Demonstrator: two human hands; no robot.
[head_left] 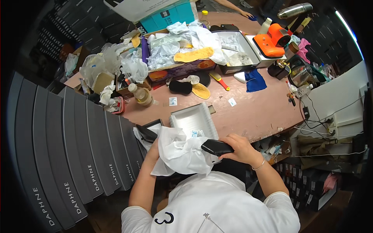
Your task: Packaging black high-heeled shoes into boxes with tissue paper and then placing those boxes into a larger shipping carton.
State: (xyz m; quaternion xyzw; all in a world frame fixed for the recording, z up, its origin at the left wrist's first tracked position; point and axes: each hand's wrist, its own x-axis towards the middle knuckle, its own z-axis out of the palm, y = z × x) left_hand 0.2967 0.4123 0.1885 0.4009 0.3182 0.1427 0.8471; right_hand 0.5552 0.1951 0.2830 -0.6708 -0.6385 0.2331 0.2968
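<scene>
My right hand grips a black shoe, its toe against a crumpled sheet of white tissue paper. My left hand is closed on the left side of that paper, whose folds hide the fingertips. Another black shoe lies beside my left hand, over a small open box part with pale paper around it. Just beyond the tissue, a white-lined open shoebox stands at the table's near edge with a small printed packet in it.
Grey shoeboxes stand stacked on my left. Across the pink table are a carton of crumpled paper, yellow insoles, a bottle, a blue cloth and an orange device. Another person's hand rests at the far edge.
</scene>
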